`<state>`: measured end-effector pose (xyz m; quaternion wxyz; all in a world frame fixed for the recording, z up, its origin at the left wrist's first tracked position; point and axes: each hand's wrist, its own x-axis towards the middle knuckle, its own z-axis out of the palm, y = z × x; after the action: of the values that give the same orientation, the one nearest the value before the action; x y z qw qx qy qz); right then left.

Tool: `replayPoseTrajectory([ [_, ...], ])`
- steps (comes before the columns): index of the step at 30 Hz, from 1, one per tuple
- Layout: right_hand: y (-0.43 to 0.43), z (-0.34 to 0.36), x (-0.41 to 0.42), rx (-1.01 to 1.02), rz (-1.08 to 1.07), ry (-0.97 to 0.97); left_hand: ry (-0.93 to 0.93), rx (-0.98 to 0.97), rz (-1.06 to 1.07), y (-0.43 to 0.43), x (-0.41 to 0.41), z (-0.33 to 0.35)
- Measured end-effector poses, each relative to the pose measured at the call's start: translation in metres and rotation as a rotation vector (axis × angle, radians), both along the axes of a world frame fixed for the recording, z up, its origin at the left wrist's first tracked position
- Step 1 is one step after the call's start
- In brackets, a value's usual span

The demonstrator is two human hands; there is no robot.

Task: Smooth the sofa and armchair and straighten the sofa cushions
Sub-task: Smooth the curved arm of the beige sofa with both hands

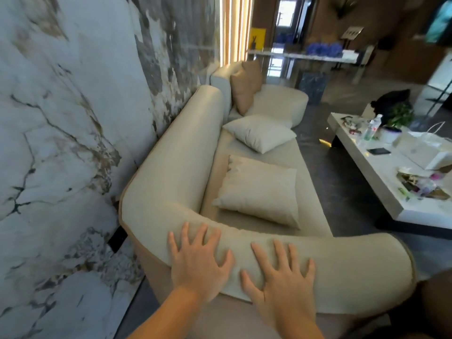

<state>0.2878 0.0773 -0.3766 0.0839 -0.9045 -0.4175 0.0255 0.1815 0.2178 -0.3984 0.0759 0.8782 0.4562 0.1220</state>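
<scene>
Both hands lie flat with fingers spread on the rounded armrest of the long cream fabric sofa [171, 165], the left hand [199, 265] beside the right hand [283, 282]. 2 cream square cushions [259, 189] lie flat on the seat; a tan cushion [244, 86] leans upright at the far end. The cluttered white tabletop [381, 172] stands well apart.

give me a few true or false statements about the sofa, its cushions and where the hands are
1. Both hands, left hand and right hand, lie flat with fingers spread on the cream fabric sofa's rounded armrest. True.
2. The nearest square cream cushion stands upright against the backrest. False: it lies flat on the seat.
3. A tan-brown cushion leans at the sofa's far end. True.
4. The right hand has a grip on a cushion. False: it holds nothing.
</scene>
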Motion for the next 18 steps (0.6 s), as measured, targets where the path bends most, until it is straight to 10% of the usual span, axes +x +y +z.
replayPoseTrajectory([
  [18,0.161,-0.002,0.076,0.119,-0.084,0.075,-0.046,-0.022,-0.096,0.183,0.1,0.004],
])
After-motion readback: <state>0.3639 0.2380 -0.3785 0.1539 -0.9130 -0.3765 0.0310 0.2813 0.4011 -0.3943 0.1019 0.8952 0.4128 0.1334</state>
